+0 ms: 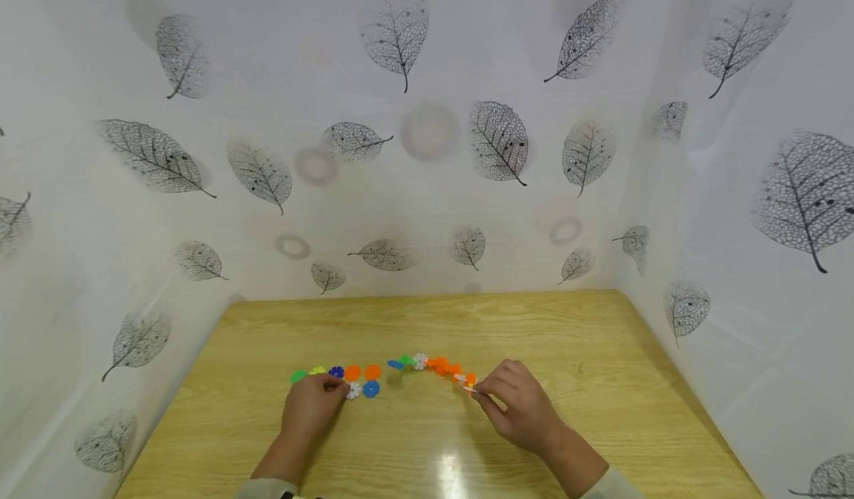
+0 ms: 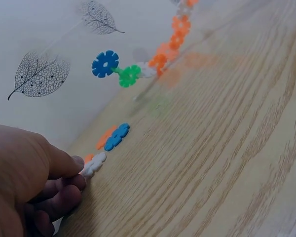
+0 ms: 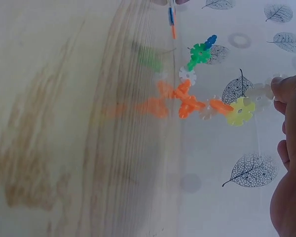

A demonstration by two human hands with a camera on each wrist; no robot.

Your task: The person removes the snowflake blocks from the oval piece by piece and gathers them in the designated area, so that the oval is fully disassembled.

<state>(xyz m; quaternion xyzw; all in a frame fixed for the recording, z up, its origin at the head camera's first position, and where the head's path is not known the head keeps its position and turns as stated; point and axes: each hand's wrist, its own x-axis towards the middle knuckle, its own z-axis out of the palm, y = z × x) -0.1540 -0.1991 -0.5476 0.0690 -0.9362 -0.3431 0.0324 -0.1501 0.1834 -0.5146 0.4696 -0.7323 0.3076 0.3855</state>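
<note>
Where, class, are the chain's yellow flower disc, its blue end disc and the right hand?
Yellow flower disc (image 3: 242,118): right wrist view, face beside centre hole.
Blue end disc (image 2: 99,65): left wrist view, face beside centre hole.
Right hand (image 1: 523,408): head view, back of hand.

1. I see a raised, curving chain (image 1: 439,366) of interlocked flower-shaped plastic pieces: blue, green, white, orange, yellow, its white end pinched by the right hand (image 1: 520,408).
2. Flat on the tabletop (image 1: 534,321), left of it, loose flower pieces (image 1: 371,389) lie in two rows.
</note>
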